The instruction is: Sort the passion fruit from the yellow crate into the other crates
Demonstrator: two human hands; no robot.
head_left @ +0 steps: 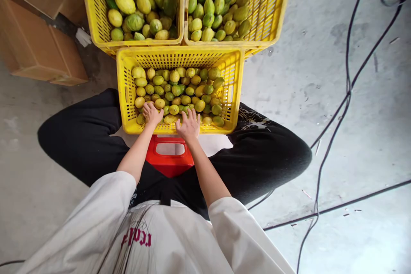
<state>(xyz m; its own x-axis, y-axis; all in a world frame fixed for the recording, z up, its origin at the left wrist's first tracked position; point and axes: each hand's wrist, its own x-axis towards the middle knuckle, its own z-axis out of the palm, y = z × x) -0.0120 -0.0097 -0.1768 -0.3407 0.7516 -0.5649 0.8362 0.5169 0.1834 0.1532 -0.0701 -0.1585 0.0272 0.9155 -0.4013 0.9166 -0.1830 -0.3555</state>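
In the head view, shows lemons point(176, 90) inside the near basket point(181, 50), with long axes pointing mixed ways, many left to right. Curls left hand point(153, 112) beside one lemon, grip impossible to tell; spreads right hand point(189, 125) with loose fingers over others by the near rim.

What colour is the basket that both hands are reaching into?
The basket is yellow, as the head view shows.

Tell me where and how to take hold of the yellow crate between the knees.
Probably by the left end wall and right end wall of the crate, coming from outside: each wall has a larger opening like a handhold, and the fruit spreads between them.
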